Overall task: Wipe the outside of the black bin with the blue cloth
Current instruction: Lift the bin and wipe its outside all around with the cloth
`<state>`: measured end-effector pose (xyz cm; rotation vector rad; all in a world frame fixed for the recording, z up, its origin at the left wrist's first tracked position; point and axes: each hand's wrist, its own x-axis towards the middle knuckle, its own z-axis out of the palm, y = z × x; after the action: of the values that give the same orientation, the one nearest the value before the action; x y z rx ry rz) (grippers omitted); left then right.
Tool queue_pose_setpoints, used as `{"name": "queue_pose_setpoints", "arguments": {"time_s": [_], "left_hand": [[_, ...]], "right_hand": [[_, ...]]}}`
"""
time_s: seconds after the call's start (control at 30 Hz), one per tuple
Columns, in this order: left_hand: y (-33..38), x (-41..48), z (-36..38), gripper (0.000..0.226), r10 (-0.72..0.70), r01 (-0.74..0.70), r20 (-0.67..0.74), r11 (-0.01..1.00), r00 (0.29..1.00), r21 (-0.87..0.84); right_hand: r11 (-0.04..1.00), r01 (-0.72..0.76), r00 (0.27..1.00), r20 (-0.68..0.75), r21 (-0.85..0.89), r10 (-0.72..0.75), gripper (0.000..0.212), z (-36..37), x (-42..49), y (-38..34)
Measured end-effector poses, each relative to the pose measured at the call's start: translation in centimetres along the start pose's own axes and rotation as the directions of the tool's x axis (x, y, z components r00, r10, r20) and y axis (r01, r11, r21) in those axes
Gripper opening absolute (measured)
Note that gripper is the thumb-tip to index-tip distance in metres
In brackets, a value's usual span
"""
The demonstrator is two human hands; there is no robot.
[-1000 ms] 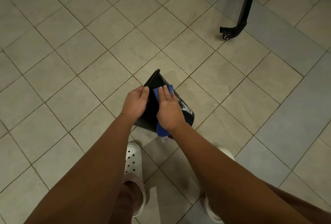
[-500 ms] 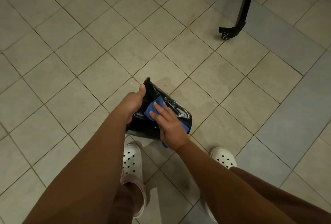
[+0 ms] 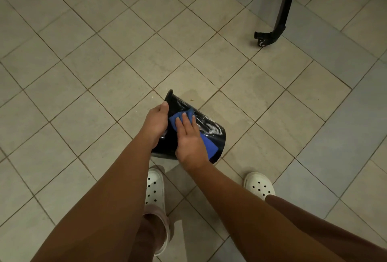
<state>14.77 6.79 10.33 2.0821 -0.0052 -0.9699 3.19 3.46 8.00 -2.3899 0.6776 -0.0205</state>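
A glossy black bin (image 3: 211,130) is held tipped on its side above the tiled floor, its rim toward the upper left. My left hand (image 3: 156,123) grips the bin at its rim edge, thumb on top. A blue cloth (image 3: 206,146) lies on the bin's outer wall. My right hand (image 3: 189,138) presses flat on the cloth with straight fingers, covering its middle; blue shows at the fingertips and to the right of the palm. Wet streaks shine on the bin wall right of the cloth.
Below the bin my two feet in white perforated clogs (image 3: 155,190) (image 3: 259,184) stand on beige floor tiles (image 3: 104,73). A black furniture leg with a caster (image 3: 270,35) stands at the upper right.
The bin has been turned and tipped so more of its side wall faces up. My right hand with the cloth has slid across the wall toward the rim, fingers flattening.
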Motion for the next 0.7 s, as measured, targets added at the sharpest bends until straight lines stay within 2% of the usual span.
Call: {"name": "queue_pose_setpoints", "arguments": {"time_s": [0.1, 0.23, 0.3, 0.37, 0.53, 0.7], "left_hand": [[-0.1, 0.1, 0.0, 0.042, -0.007, 0.007, -0.009, 0.998, 1.0, -0.068], [-0.2, 0.1, -0.2, 0.044, 0.012, -0.012, -0.004, 0.996, 1.0, -0.091], [-0.2, 0.1, -0.2, 0.046, 0.03, -0.031, -0.006, 0.994, 1.0, -0.105], [-0.2, 0.1, -0.1, 0.045, 0.043, -0.045, -0.017, 0.991, 0.999, -0.123], [0.0, 0.1, 0.0, 0.038, 0.066, -0.075, -0.056, 0.984, 0.996, -0.162], [0.0, -0.1, -0.1, 0.043, 0.064, -0.067, -0.026, 0.988, 0.998, -0.14]], "right_hand": [[0.993, 0.059, 0.998, 0.025, -0.101, -0.057, 0.069, 0.7, -0.9, -1.2], [0.981, 0.145, 0.989, 0.015, -0.13, -0.144, 0.07, 0.6, 0.3, -1.3], [0.975, 0.165, 0.985, 0.078, -0.145, -0.155, 0.071, 0.0, 1.1, -0.9], [0.985, 0.147, 0.983, 0.128, -0.092, -0.135, 0.071, -0.6, 1.4, -0.6], [1.0, 0.006, 0.999, 0.053, -0.012, -0.006, 0.068, -0.4, 0.5, -1.0], [0.997, 0.074, 0.991, 0.108, -0.017, -0.072, 0.07, -1.0, 1.3, -0.6]]}}
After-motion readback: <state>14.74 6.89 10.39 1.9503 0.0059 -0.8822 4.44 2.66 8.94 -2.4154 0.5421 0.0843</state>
